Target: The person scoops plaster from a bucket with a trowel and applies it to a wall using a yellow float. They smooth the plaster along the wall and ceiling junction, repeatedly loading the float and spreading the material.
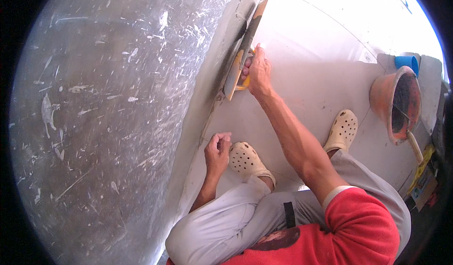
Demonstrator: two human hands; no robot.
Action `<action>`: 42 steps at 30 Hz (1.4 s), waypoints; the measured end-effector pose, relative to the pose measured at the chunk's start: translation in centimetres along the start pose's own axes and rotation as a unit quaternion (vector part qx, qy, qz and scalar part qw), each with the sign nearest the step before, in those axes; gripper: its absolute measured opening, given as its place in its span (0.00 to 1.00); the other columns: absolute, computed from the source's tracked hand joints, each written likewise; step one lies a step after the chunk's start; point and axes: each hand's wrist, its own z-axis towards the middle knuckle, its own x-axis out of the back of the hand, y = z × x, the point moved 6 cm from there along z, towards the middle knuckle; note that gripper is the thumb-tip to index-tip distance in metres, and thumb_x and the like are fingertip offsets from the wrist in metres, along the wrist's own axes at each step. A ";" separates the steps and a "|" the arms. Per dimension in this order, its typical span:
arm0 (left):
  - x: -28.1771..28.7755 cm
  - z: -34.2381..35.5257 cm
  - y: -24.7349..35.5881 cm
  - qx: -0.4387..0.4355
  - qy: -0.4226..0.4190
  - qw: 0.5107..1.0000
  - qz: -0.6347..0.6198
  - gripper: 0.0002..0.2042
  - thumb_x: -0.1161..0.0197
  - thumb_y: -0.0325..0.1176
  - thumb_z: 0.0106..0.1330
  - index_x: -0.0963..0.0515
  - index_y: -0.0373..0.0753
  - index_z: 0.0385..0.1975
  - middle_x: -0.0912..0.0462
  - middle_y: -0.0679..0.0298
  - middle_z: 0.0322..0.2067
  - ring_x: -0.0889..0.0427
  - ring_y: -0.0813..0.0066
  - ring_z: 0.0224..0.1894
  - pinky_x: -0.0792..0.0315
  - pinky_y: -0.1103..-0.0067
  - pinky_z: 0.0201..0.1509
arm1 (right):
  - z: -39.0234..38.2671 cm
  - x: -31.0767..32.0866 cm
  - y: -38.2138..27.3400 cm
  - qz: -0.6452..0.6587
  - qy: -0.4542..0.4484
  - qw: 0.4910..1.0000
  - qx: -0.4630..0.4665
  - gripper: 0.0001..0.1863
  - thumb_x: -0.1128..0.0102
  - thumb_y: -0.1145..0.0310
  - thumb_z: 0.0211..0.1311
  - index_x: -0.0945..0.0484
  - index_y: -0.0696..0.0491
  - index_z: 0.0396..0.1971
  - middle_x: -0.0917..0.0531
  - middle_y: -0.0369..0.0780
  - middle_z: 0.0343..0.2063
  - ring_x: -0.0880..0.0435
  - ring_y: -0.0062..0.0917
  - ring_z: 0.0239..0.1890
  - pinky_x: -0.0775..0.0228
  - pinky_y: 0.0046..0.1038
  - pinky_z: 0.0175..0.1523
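Gripping trowel (244, 44) at wall (118, 100), right hand (259, 72) closed; left hand (217, 153) half-curled, empty, beside clog (246, 160); orange bucket (381, 95) near blue cup (406, 63).

Red shirt (365, 222), grey wall (118, 104) spattered white
From here, a tan float (247, 43) with dark grey patches, its handle (246, 82) yellow; cream clogs (247, 160) dotted with holes; pale grey trousers (212, 222); a dull orange bucket (383, 95); a bright blue cup (406, 63).

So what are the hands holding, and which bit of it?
The right hand grips a long, flat trowel-like tool by its yellow handle. The left hand is loosely curled, with nothing visible in it.
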 end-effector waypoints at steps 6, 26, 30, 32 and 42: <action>-0.9 0.4 1.1 -0.172 0.033 0.969 0.173 0.17 0.38 0.32 0.70 0.21 0.34 0.57 0.21 0.51 0.56 0.22 0.55 0.57 0.29 0.66 0.63 | 0.6 -0.9 0.6 0.037 0.006 0.999 0.002 0.24 0.56 0.44 0.79 0.29 0.54 0.42 0.33 0.32 0.18 0.34 0.19 0.15 0.40 0.25 0.18; -3.1 2.9 0.9 -0.195 -0.118 0.944 0.237 0.30 0.45 0.33 0.72 0.40 0.28 0.72 0.43 0.43 0.74 0.45 0.46 0.77 0.48 0.62 0.80 | -10.1 -4.5 -3.1 -0.037 -0.162 0.960 0.224 0.25 0.57 0.48 0.81 0.21 0.56 0.47 0.22 0.35 0.28 0.26 0.16 0.26 0.30 0.25 0.30; -2.9 3.2 1.1 -0.224 -0.108 0.940 0.233 0.29 0.44 0.31 0.70 0.38 0.25 0.70 0.41 0.41 0.73 0.45 0.42 0.77 0.49 0.62 0.80 | -6.5 -1.3 -5.0 -0.204 -0.028 0.943 0.261 0.31 0.62 0.43 0.80 0.26 0.59 0.55 0.20 0.47 0.44 0.21 0.29 0.45 0.24 0.37 0.47; -2.8 3.3 0.8 -0.232 -0.105 0.938 0.235 0.29 0.43 0.30 0.70 0.38 0.25 0.70 0.42 0.41 0.74 0.46 0.43 0.77 0.49 0.62 0.80 | -2.7 -0.4 -5.1 -0.076 -0.023 0.984 0.158 0.33 0.64 0.42 0.80 0.30 0.60 0.58 0.21 0.51 0.47 0.21 0.35 0.50 0.24 0.43 0.52; -1.9 3.6 -1.2 -0.223 -0.121 0.941 0.227 0.29 0.43 0.29 0.69 0.37 0.27 0.70 0.45 0.44 0.76 0.48 0.46 0.78 0.49 0.63 0.81 | 4.1 -0.4 -2.0 0.003 -0.007 1.000 -0.015 0.25 0.57 0.44 0.78 0.28 0.52 0.37 0.30 0.33 0.20 0.30 0.20 0.18 0.32 0.30 0.22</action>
